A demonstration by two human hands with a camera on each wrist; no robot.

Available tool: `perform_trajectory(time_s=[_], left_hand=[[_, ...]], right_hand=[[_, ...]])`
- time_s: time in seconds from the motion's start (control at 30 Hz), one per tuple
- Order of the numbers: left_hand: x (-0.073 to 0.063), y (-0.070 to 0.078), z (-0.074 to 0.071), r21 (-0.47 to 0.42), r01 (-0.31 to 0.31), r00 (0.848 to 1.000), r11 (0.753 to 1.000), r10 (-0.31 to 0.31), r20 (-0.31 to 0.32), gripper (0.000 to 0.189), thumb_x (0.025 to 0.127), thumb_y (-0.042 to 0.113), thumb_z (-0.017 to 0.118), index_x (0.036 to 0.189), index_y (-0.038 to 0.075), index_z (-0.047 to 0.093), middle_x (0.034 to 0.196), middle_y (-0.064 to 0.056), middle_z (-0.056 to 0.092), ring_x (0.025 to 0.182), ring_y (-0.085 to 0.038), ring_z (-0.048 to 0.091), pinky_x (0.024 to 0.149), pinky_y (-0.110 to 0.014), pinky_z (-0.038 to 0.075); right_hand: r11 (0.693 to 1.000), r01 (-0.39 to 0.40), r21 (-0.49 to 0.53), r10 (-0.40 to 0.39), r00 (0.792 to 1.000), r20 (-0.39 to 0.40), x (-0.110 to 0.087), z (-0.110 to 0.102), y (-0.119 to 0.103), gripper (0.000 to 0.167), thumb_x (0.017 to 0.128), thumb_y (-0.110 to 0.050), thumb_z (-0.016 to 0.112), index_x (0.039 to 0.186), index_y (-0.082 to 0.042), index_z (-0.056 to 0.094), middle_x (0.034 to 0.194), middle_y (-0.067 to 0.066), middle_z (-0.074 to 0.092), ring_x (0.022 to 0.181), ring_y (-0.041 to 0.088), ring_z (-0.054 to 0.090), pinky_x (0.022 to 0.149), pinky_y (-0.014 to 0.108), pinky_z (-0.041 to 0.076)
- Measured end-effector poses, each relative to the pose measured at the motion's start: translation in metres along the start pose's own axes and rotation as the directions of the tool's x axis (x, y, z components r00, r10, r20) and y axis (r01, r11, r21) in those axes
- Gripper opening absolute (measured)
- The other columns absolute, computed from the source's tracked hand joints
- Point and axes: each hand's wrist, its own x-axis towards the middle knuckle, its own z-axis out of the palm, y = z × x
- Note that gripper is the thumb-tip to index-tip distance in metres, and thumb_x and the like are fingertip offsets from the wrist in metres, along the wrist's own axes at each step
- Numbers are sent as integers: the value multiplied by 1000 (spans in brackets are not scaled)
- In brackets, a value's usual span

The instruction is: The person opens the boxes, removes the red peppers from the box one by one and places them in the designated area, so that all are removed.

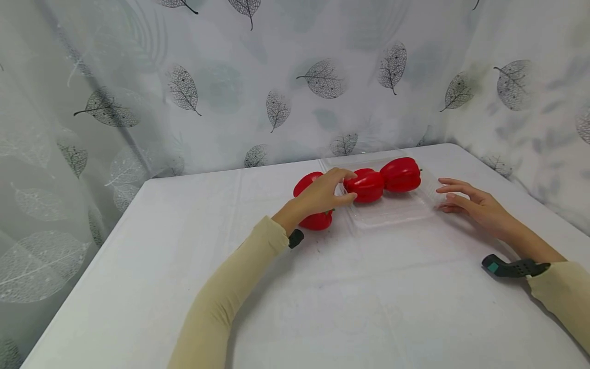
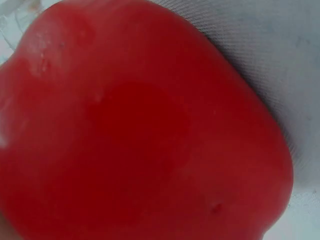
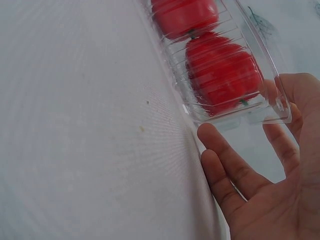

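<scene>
My left hand (image 1: 322, 193) reaches over the table with thumb and fingers curved around the left end of a red bell pepper (image 1: 370, 186). That pepper lies in a clear plastic tray (image 1: 392, 216), against a second red bell pepper (image 1: 402, 174) with its stem to the right. My right hand (image 1: 479, 207) is at the tray's right end, fingers loosely spread. In the right wrist view, a fingertip of the right hand (image 3: 265, 205) shows through the tray's clear end wall (image 3: 280, 107). A red bell pepper (image 2: 150, 125) fills the left wrist view, hiding the left fingers.
Two more red bell peppers, one behind (image 1: 303, 184) and one in front (image 1: 317, 221) of the left wrist, sit left of the tray, partly hidden by the arm. A white cloth (image 1: 184, 246) covers the table. Behind it hangs a leaf-patterned curtain (image 1: 221, 102).
</scene>
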Motion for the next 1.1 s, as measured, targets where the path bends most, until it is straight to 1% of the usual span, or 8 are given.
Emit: perform_trajectory(time_s=[0.1, 0.2, 0.33, 0.47, 0.57, 0.7, 0.77, 1.1], left_hand=[[2, 0, 0, -3, 16, 1000, 1000, -16, 2, 56, 93, 30, 64, 143, 16, 44, 143, -1, 44, 131, -21, 43, 102, -45, 45], [4, 1, -1, 4, 22, 1000, 1000, -22, 4, 56, 93, 30, 64, 143, 16, 43, 145, -2, 43, 131, -21, 43, 102, -44, 45], [8, 2, 1, 27, 30, 999, 999, -31, 16, 56, 94, 33, 64, 144, 18, 43, 145, -1, 42, 130, -16, 43, 103, -43, 44], [10, 3, 2, 39, 33, 999, 999, -34, 23, 57, 94, 34, 64, 144, 19, 42, 145, -1, 42, 127, -16, 44, 100, -40, 46], [12, 4, 3, 50, 33, 999, 998, -34, 24, 57, 94, 34, 64, 144, 19, 42, 145, -2, 42, 126, -17, 45, 98, -40, 48], [14, 3, 2, 79, 39, 999, 996, -41, 25, 58, 94, 35, 64, 145, 19, 42, 145, -3, 42, 126, -17, 45, 100, -40, 46], [16, 3, 2, 93, 42, 999, 995, -45, 25, 57, 94, 35, 63, 144, 19, 42, 144, -3, 42, 126, -17, 45, 100, -40, 46], [26, -2, 4, 119, 81, 995, 990, -88, 52, 61, 92, 36, 65, 145, 22, 38, 141, -3, 43, 121, -18, 46, 97, -41, 46]], right_hand=[[1000, -3, -1, 3, 1000, -1, 0, 0, 0, 29, 102, -1, 45, 125, 16, 49, 145, 5, 37, 92, 4, 68, 79, 17, 54], [1000, -7, 1, 7, 1000, -2, 0, 0, 0, 29, 102, -1, 45, 125, 16, 49, 143, -1, 40, 92, 4, 68, 79, 17, 54], [1000, -6, 7, 6, 1000, 1, 0, 0, -1, 29, 102, -1, 45, 126, 16, 49, 141, -9, 41, 93, 4, 68, 79, 18, 54], [1000, 0, 19, 0, 1000, 8, 0, 0, -1, 29, 102, 0, 45, 126, 16, 49, 140, -12, 41, 93, 4, 68, 79, 18, 54], [1000, -1, 20, 1, 1000, 9, 0, 0, -1, 29, 102, 0, 45, 126, 15, 49, 142, -6, 40, 92, 5, 69, 79, 18, 54], [1000, -13, -2, 13, 1000, 0, 0, 0, -1, 29, 102, -1, 45, 126, 15, 49, 145, 6, 36, 92, 4, 68, 79, 18, 54], [1000, -18, -10, 18, 1000, -4, 0, 0, -1, 30, 102, -2, 45, 126, 15, 49, 146, 8, 35, 92, 4, 68, 79, 18, 54], [1000, 7, 23, -7, 1000, 12, 0, -1, 0, 29, 102, -2, 46, 126, 13, 51, 143, -5, 40, 92, 4, 68, 80, 17, 53]])
